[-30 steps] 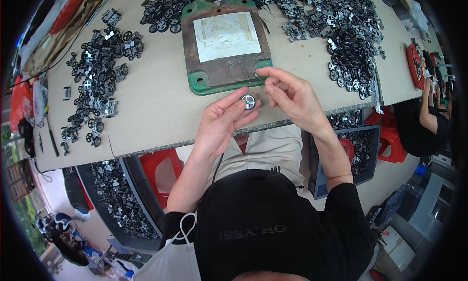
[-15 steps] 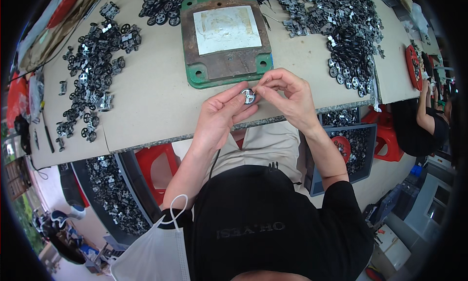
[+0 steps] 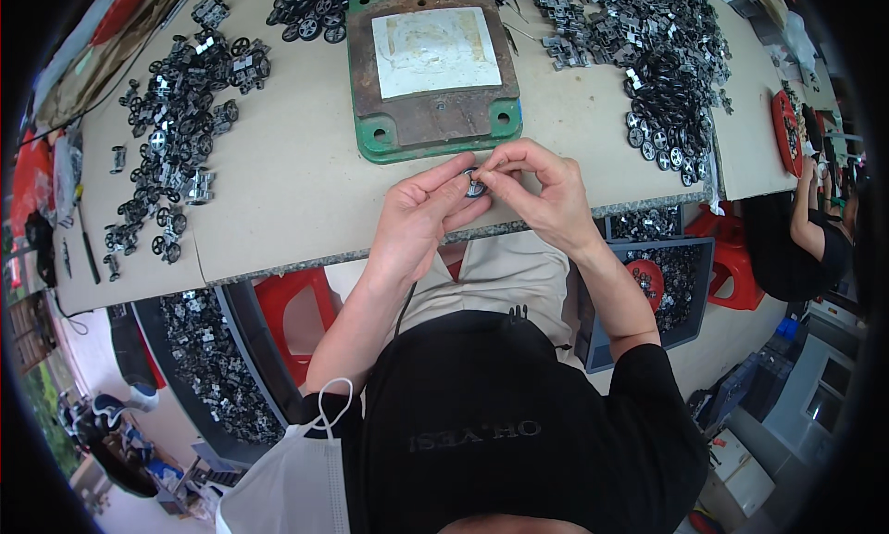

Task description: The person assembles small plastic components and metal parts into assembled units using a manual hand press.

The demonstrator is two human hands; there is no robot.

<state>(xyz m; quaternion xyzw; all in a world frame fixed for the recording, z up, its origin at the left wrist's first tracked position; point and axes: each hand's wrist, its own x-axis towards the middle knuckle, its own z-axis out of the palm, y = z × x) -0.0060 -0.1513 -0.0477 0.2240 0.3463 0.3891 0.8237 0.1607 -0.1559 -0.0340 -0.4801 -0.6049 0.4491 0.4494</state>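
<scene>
Between the thumb and fingers of my left hand [image 3: 424,205] sits a small toy wheel [image 3: 476,188], black-rimmed with silver spokes. The thumb and forefinger of my right hand [image 3: 542,187] are pinched together at the wheel's face, covering part of it. Whatever small piece they hold is too tiny to make out. Both hands are just over the table's near edge, below a green and brown metal press base [image 3: 440,126] with a white sheet [image 3: 435,52] on top.
Small wheeled chassis parts [image 3: 176,136] lie heaped on the left of the table. More wheels [image 3: 659,140] and silver-black parts [image 3: 611,25] pile up at the right. Bins of parts [image 3: 222,367] [image 3: 690,284] stand below both sides. A screwdriver [image 3: 88,242] lies far left. Another person's arm [image 3: 807,221] shows at far right.
My right fingertips have moved left onto the wheel's face, hiding more of its spokes. My left hand keeps its hold on the wheel. The whole view has shifted slightly.
</scene>
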